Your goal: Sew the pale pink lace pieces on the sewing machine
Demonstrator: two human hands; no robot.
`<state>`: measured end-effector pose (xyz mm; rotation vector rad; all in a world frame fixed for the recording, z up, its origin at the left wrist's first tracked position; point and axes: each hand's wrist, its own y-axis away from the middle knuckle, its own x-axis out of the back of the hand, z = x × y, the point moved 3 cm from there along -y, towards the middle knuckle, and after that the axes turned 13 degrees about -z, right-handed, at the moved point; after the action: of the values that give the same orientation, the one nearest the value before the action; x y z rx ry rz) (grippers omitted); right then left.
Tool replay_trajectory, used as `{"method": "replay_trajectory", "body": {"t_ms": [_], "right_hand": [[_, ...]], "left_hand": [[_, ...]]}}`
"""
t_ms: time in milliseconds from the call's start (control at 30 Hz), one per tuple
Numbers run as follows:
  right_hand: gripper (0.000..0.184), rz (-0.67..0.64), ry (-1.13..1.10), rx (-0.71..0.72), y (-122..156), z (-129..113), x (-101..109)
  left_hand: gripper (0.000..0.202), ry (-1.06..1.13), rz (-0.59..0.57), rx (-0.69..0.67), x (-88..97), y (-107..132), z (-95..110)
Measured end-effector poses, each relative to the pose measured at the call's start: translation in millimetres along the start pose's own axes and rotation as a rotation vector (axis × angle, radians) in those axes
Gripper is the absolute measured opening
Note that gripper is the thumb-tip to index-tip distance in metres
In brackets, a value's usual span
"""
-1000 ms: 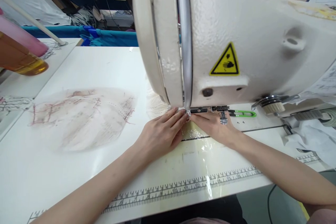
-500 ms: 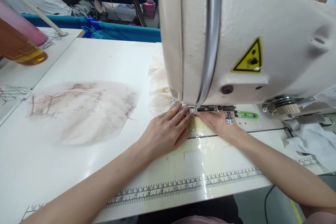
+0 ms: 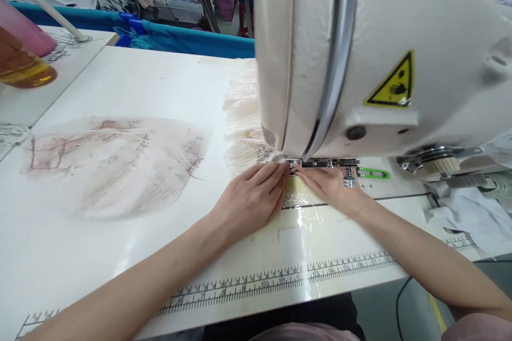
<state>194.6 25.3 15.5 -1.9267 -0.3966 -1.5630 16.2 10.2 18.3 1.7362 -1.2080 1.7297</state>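
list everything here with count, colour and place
table: 1, white, across the view
sewing machine: 1, off-white, upper right
warning sticker: 1, yellow and black, on the machine
ruffled cloth: 1, cream, beside the machine
patch: 1, pale and reddish, table's left; stain or cloth unclear
snips: 1, green, under the machine
crumpled cloth: count unclear, white, right edge
ruler markings: 1 strip, black, near table edge
rounded objects: 2, pink and amber, upper left
pole: 1, white, upper left
cloth strip: 1, blue, behind the table
basket: 1, pink, background
left hand: 1, bare, at the ruffled cloth
right hand: 1, bare, below the machine
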Motion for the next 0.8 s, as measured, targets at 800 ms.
{"method": "replay_trajectory", "body": {"t_ms": [800], "right_hand": [[0.034, -0.105, 0.044, 0.005, 8.5, -13.3, 0.7]], "left_hand": [[0.035, 0.065, -0.044, 0.078, -1.9, -3.9, -4.5]]}}
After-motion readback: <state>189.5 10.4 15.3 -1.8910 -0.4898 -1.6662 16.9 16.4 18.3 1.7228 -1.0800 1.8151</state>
